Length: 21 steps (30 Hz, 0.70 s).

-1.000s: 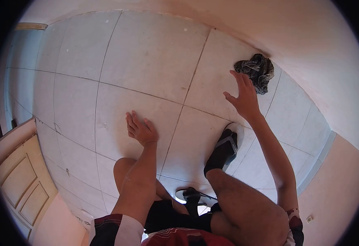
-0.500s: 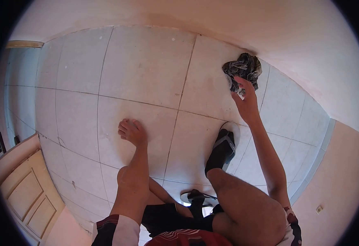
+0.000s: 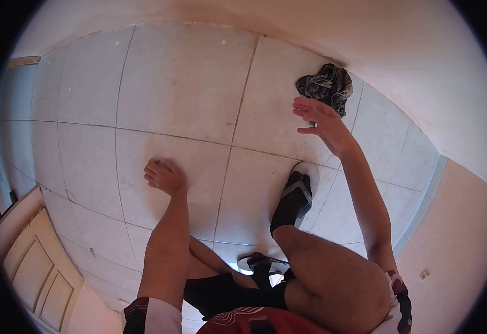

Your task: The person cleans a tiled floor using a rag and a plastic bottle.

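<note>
My left hand (image 3: 165, 177) is low over the pale floor tiles, its fingers curled in; something greyish shows between them, too little of it to name. On the right, my right hand (image 3: 322, 123) is open, its fingers stretched toward the left and the thumb apart. It holds nothing. Just beyond it a dark, crumpled patterned cloth (image 3: 332, 86) lies on the floor against the foot of the wall, and the back of the hand overlaps the cloth's lower edge in this view.
I squat on the tiled floor (image 3: 176, 83), with a sandalled foot (image 3: 296, 195) between my arms and another sandal (image 3: 263, 261) behind it. A wall (image 3: 399, 50) runs along the far side. A wooden door (image 3: 40, 267) is at the lower left, and a wall socket (image 3: 424, 275) at the right.
My right hand has turned and its fingers have straightened, pointing left rather than up over the cloth. My left hand stays curled near the floor. The view has shifted slightly.
</note>
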Each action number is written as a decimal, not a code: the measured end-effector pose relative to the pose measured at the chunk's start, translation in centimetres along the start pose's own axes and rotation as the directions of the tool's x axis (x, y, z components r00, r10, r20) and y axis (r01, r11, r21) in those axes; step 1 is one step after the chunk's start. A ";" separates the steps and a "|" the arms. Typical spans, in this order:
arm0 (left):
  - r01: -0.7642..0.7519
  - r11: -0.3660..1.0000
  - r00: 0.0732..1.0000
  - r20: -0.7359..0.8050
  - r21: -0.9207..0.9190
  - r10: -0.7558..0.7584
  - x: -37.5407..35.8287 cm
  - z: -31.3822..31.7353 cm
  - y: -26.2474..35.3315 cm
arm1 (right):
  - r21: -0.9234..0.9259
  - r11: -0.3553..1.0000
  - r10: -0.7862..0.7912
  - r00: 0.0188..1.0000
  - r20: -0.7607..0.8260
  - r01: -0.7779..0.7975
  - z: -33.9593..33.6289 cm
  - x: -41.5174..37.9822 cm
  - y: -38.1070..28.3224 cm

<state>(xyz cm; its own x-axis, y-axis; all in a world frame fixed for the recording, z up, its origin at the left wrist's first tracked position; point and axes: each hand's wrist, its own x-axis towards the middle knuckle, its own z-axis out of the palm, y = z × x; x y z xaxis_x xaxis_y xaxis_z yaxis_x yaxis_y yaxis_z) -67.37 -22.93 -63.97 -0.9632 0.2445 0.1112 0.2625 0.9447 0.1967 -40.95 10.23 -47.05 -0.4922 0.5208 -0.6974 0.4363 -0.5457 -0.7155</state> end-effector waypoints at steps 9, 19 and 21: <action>-0.036 0.999 0.999 -0.027 0.011 0.036 0.0 0.4 -0.4 | -0.455 0.888 0.071 0.997 0.006 -0.061 1.2 4.5 1.3; -0.038 0.999 0.999 -0.029 0.015 0.039 0.0 0.2 -0.3 | -0.648 0.705 -0.343 0.938 0.045 0.289 1.2 6.4 5.4; -0.036 0.999 0.999 -0.023 0.018 0.036 0.0 0.2 -0.3 | -0.675 0.707 -0.256 0.966 0.032 0.210 0.7 6.9 5.2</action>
<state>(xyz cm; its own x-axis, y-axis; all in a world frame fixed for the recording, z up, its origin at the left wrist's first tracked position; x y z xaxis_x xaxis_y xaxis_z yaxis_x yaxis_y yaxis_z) -67.44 -23.16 -64.19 -0.9516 0.2736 0.1401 0.2957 0.9392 0.1746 -42.58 10.55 -55.53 -0.6118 0.6217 -0.4890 0.7134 0.1667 -0.6807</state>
